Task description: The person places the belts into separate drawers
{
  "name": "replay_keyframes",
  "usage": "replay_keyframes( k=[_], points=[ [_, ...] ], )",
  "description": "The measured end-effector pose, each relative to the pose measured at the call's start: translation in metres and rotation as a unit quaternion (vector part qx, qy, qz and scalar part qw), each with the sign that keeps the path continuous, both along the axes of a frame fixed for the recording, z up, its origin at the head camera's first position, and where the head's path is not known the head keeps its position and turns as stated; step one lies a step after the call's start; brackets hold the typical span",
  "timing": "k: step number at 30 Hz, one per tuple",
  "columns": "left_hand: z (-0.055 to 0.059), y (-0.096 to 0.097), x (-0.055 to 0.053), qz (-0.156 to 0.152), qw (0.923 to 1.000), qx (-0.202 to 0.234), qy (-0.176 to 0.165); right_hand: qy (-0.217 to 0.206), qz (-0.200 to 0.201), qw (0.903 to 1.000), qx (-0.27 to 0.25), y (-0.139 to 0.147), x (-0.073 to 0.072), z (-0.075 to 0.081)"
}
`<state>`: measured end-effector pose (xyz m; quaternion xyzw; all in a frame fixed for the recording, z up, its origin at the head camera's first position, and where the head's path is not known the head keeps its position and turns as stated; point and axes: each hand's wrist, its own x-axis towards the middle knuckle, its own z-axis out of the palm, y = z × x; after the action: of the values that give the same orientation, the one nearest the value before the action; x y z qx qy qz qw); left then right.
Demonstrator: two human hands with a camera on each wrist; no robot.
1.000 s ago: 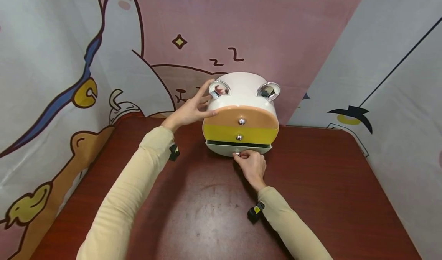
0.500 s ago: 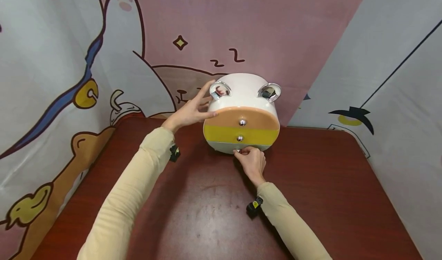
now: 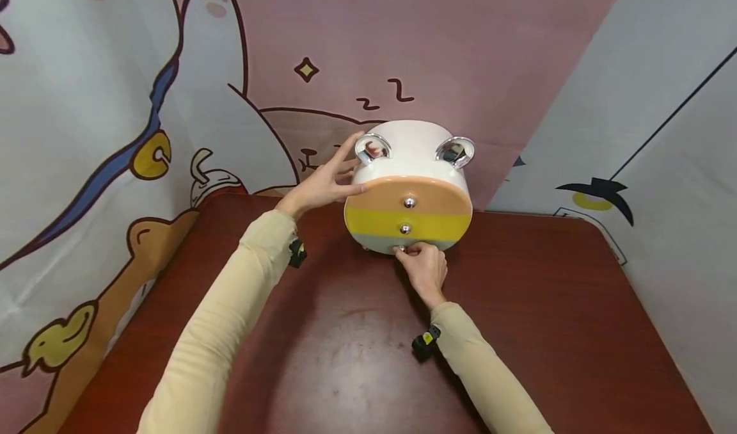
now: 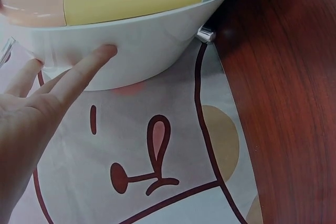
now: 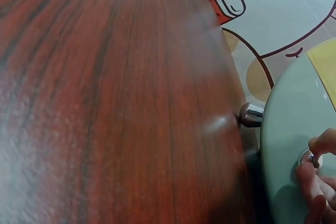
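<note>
A small white drawer box (image 3: 411, 146) with two silver ears stands at the back of the table. Its front has an orange drawer (image 3: 377, 196), a yellow drawer (image 3: 368, 223) and a pale green drawer (image 3: 377, 242), each with a round silver knob; all three sit flush. My left hand (image 3: 319, 187) rests on the box's left side with fingers spread and straight, as the left wrist view also shows. With thumb and fingers my right hand (image 3: 425, 269) pinches the bottom knob (image 5: 306, 158) of the green drawer. The box's back is hidden.
The box stands on short silver feet (image 4: 206, 34) on a red-brown wooden table (image 3: 345, 331). Close behind it hangs a cartoon-printed cloth (image 3: 460, 50), which also covers both sides. A dark wrist camera (image 3: 425, 344) hangs under the right forearm.
The green bottom drawer, slightly pulled out a second ago, has slid in flush with the front, pushed by my right hand at its knob. My left hand has stayed on the box's side.
</note>
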<state>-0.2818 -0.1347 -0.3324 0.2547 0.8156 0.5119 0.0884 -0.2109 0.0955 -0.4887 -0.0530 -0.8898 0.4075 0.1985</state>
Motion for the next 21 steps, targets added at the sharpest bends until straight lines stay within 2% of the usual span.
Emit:
replay_keyframes(
  k=[8, 11, 15, 18, 21],
  points=[
    [-0.001, -0.001, -0.002, 0.011, 0.9998, -0.006, 0.019, -0.008, 0.003, 0.9999, -0.006, -0.002, -0.001, 0.002],
    [-0.003, -0.003, -0.001, 0.019, 0.9993, -0.008, 0.031, -0.018, 0.017, 0.9997, -0.009, -0.002, -0.001, 0.002],
    [-0.008, -0.006, 0.005, 0.028, 0.9984, -0.01, 0.048, -0.03, 0.075, 0.9967, -0.01, 0.004, 0.003, -0.001],
    [-0.003, -0.006, 0.021, 0.032, 0.9979, -0.015, 0.054, -0.039, 0.127, 0.9911, 0.001, 0.016, 0.009, -0.003],
    [-0.013, -0.013, 0.026, 0.036, 0.9962, -0.026, 0.074, -0.04, 0.161, 0.9859, 0.02, 0.036, 0.016, -0.002]
  ],
)
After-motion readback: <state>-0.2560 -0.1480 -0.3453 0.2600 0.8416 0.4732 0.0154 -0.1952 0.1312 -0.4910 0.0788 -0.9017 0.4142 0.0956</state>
